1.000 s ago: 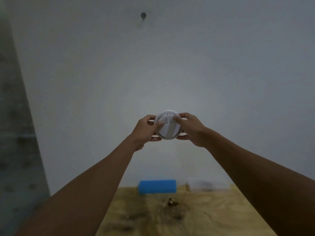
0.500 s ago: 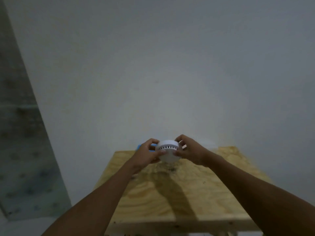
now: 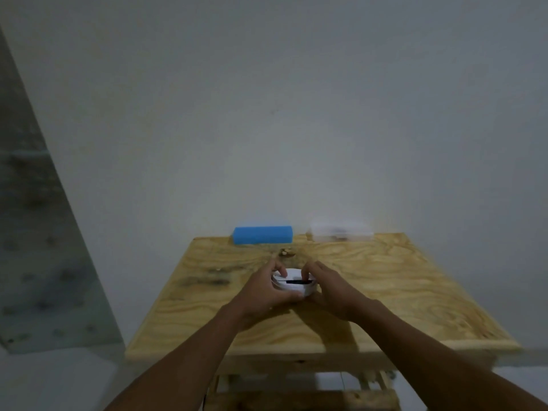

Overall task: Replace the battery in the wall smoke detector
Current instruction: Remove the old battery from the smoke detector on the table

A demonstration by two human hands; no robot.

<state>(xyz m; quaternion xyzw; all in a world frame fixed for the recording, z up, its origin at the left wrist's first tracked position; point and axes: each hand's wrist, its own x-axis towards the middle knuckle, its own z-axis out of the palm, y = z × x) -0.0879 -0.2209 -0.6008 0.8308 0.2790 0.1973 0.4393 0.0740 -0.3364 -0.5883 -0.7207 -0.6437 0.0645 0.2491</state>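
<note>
At frame centre, over a plywood table, the left hand and right hand clasp a white smoke detector; a blue block and clear box sit behind.

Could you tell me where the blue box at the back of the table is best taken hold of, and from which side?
Grip the blue box across its short depth, near the middle of its length, coming from above. It lies flat and long against the wall, so its back face looks unreachable, and both hands are busy with the smoke detector.
</note>
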